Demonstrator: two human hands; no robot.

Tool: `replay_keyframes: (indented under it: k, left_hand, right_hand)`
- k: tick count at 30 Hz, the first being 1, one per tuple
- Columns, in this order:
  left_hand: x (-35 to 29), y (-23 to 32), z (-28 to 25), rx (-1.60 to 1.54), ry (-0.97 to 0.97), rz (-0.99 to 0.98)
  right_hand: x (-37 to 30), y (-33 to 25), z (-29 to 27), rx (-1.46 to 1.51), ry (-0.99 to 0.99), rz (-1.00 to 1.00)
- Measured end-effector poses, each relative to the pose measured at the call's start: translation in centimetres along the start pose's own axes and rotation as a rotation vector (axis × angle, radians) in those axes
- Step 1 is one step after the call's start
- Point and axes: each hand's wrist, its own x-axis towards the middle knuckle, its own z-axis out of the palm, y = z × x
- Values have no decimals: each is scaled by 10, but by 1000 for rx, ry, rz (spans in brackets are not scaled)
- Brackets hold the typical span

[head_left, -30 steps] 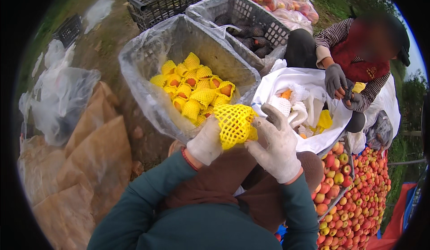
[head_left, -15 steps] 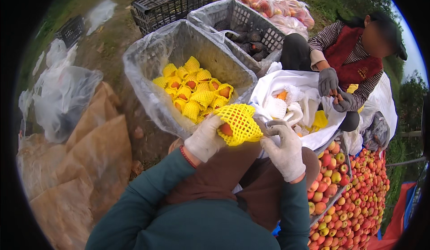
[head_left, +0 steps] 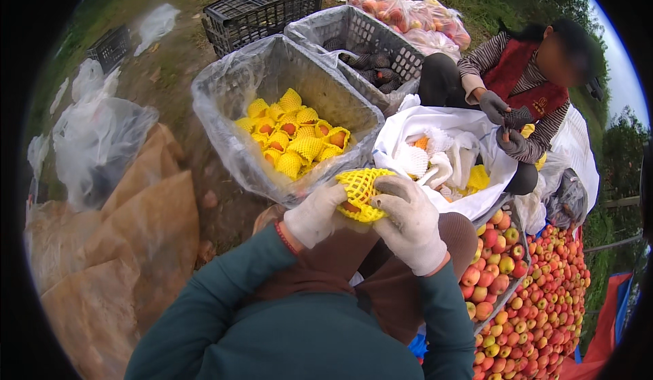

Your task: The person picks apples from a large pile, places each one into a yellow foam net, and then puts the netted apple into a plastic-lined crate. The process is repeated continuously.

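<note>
Between my two gloved hands is an apple in a yellow foam net (head_left: 362, 191), held above my lap. My left hand (head_left: 316, 213), in a whitish glove, grips it from the left side. From the right, my right hand (head_left: 410, 223), gloved alike, closes its fingers and thumb on the net. Red skin shows through the mesh near the lower left. Just beyond my hands stands a crate lined with clear plastic (head_left: 224, 135), with several apples in yellow nets (head_left: 292, 131) clustered inside.
A white sack of foam nets (head_left: 394, 138) lies ahead right. Behind it, a person in grey gloves (head_left: 520, 118) handles a dark net. A second lined crate (head_left: 320, 29) holds dark-netted fruit. Loose apples (head_left: 537, 298) spread at right; brown sheeting (head_left: 129, 244) lies left.
My right hand has moved left and closed around the netted apple, which now looks more tightly wrapped. The other person's hands have shifted, and a dark net now shows there.
</note>
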Motion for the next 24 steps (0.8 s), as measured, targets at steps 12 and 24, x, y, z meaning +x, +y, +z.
replay_keyframes:
  k: [12, 24]
  left_hand:
    - [-3, 1, 20, 164, -74, -105]
    - [1, 11, 7, 101, -201, -28]
  right_hand:
    - [-13, 15, 4, 724, 248, 608]
    - [-7, 24, 23, 538, 61, 468]
